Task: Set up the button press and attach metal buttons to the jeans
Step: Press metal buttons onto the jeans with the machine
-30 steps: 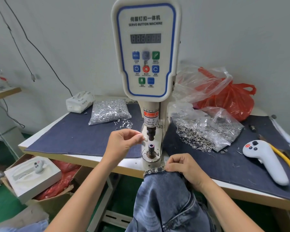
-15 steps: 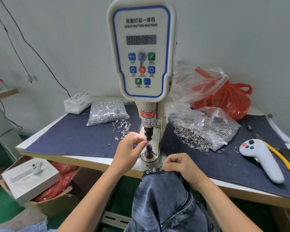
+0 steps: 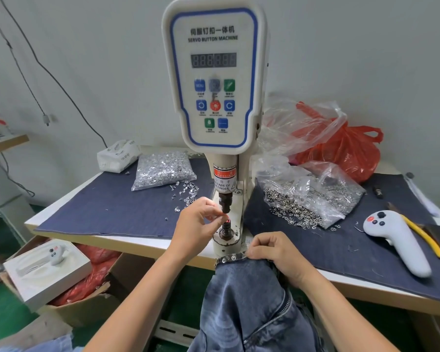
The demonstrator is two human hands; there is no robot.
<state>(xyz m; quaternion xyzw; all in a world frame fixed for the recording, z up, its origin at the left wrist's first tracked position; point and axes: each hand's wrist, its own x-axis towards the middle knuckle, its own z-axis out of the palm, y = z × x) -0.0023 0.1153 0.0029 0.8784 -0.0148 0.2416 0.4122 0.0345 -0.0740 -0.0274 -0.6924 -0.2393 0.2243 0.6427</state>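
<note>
Head view: the button press (image 3: pixel 215 80), labelled "SERVO BUTTON MACHINE", stood upright at the front edge of the table (image 3: pixel 137 246), its display unlit. The left hand (image 3: pixel 196 228) was at the gap between the upper punch (image 3: pixel 225 203) and the lower die (image 3: pixel 226 228), thumb and forefinger pinched together beside the top of the die; whether they held a button could not be told, since the fingertips covered that spot. The right hand (image 3: pixel 277 254) was closed on the waistband of the jeans (image 3: pixel 247 301), holding it against the table edge just in front of the press base. The jeans hung below the table. A clear bag of silver tacks (image 3: pixel 163 168) lay left of the press on the dark mat (image 3: pixel 107 207); a bag of metal buttons (image 3: pixel 313 196) lay to its right, with loose pieces spilled beside each. A white handheld controller (image 3: pixel 396 245) rested on the mat near the right edge.
</note>
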